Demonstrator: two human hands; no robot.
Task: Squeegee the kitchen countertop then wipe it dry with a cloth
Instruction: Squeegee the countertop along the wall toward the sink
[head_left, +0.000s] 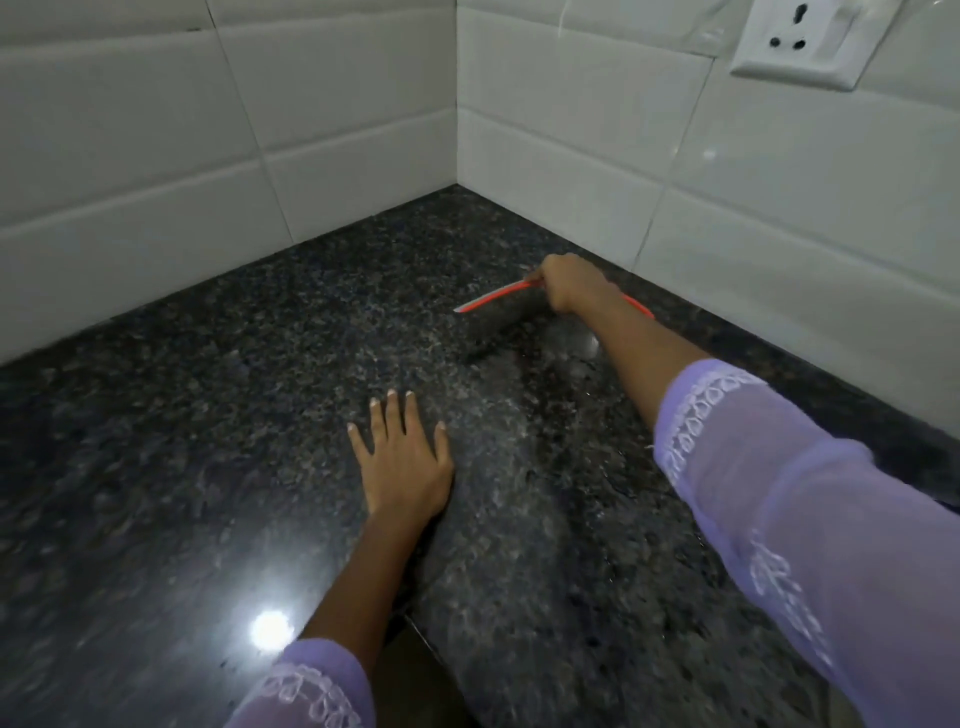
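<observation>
A dark speckled granite countertop (208, 415) fills the view and runs into a tiled corner. My right hand (569, 283) is stretched out toward that corner, closed around a red squeegee (493, 300) whose blade lies on the stone and points left. A pale, streaked wet band trails from the blade back toward me. My left hand (402, 462) lies flat on the counter with fingers spread, holding nothing. No cloth is in view.
White tiled walls (260, 130) meet in a corner just behind the squeegee. A white wall socket (810, 41) sits high on the right wall. A bright light reflection (270, 629) shines on the near left of the counter.
</observation>
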